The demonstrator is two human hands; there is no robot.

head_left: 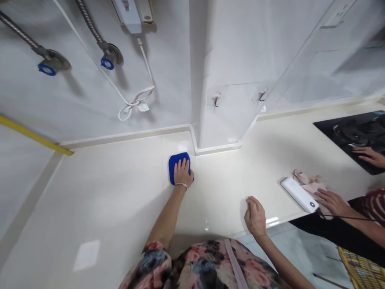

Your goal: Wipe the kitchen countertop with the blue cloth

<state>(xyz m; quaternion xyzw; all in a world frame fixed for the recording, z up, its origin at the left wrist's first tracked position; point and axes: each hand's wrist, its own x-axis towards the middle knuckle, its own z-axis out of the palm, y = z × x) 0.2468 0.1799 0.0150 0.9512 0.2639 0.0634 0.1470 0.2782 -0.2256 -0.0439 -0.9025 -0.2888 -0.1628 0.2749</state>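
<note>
On the pale countertop [120, 192], a folded blue cloth [177, 160] lies near the inner corner of the wall. My left hand [183, 173] presses on it from above, its fingers over the cloth and its thumb side at the right edge. A bracelet circles that wrist. My right hand [255, 216] rests near the counter's front edge with its fingers loosely curled in. Nothing shows in it, and the blue cloth is well to its left.
Another person's hand [333, 202] is on a pink cloth [309, 182] beside a white device [299, 194]; a second hand [371, 156] is over the black cooktop [339, 132]. Wall hooks [215, 100], a looped white cable [129, 106], valves [49, 66] and a yellow pipe [33, 134] line the walls.
</note>
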